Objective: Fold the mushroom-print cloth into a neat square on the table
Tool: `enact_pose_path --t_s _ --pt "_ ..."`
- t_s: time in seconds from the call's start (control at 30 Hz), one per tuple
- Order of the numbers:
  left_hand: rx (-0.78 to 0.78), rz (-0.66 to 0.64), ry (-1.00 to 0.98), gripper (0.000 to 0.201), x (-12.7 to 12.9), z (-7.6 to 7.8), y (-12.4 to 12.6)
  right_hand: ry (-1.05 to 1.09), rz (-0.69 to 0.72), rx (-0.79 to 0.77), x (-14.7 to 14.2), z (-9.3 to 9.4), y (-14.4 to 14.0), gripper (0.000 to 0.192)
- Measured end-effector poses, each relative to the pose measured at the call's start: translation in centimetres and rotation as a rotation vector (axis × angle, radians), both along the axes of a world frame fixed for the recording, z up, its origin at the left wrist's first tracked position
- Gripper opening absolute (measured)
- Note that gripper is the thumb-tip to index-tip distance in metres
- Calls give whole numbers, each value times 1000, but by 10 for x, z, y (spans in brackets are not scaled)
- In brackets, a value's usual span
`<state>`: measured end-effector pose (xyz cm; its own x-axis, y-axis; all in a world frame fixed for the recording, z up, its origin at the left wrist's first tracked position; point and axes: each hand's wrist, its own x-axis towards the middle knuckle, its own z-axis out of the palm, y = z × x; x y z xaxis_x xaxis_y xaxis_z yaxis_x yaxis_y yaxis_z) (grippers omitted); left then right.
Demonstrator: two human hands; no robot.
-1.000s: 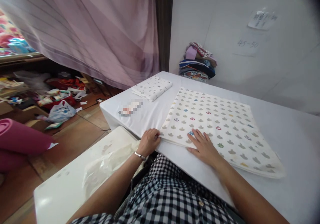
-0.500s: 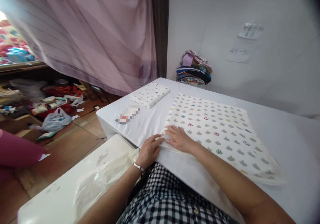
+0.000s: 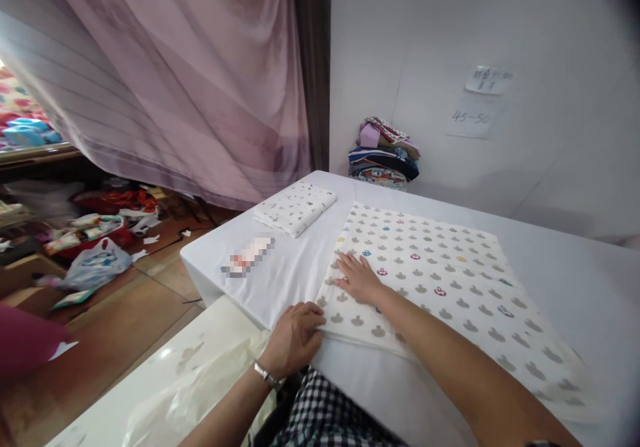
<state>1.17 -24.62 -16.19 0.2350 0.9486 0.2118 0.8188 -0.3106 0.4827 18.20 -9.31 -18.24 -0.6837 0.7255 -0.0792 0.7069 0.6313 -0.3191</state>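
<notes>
- Head view: the left hand (image 3: 295,335) is curling loosely, fingers together, over the near left corner of the cloth (image 3: 440,287), low in the frame's centre, pressing that corner against the table (image 3: 295,267).
- A watch (image 3: 263,374) is sitting on that wrist.
- The right hand (image 3: 357,278) is lying flat on the cloth just above and right of the left hand, fingers stretched out and slightly spread, palm down along the cloth's left edge.
- The cloth, white with grey and coloured shapes, is lying folded flat on the table, filling the frame's centre and lower right.
- A smaller folded cloth (image 3: 295,208) is lying on the table's far left corner, well apart from both hands.
- A blurred patch (image 3: 247,256) is showing on the table between that cloth and the left hand.
- A fabric pile (image 3: 384,158) is resting against the wall (image 3: 500,34) at upper centre.
- Paper notes (image 3: 487,79) are hanging on the wall at upper right.
- A pink curtain (image 3: 175,80) is draping across the upper left.
- A plastic bag (image 3: 95,268) is lying on the floor (image 3: 115,314) at left.
</notes>
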Motion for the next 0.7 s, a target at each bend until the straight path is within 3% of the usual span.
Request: enact_pose_path --t_s 0.07,0.2,0.27,0.33,0.47,0.57,0.7 --pt "-38 -17 22 15 -1 6 3 -18 15 -16 -3 -1 9 66" --pt "-72 -24 108 28 3 17 19 5 -16 11 -8 -2 30 69" --pt "-12 -35 155 22 7 17 33 -8 -61 28 -11 -4 39 69" --pt "58 -64 208 22 12 11 49 -28 -64 21 -14 -7 48 68" --pt "79 -96 315 51 15 -17 73 -13 -64 30 -18 -11 69 67" --pt "84 -88 342 55 12 -35 78 -52 -148 25 -18 -11 94 70" --pt "89 -90 355 57 8 -41 75 -85 -176 28 -22 -12 130 71"
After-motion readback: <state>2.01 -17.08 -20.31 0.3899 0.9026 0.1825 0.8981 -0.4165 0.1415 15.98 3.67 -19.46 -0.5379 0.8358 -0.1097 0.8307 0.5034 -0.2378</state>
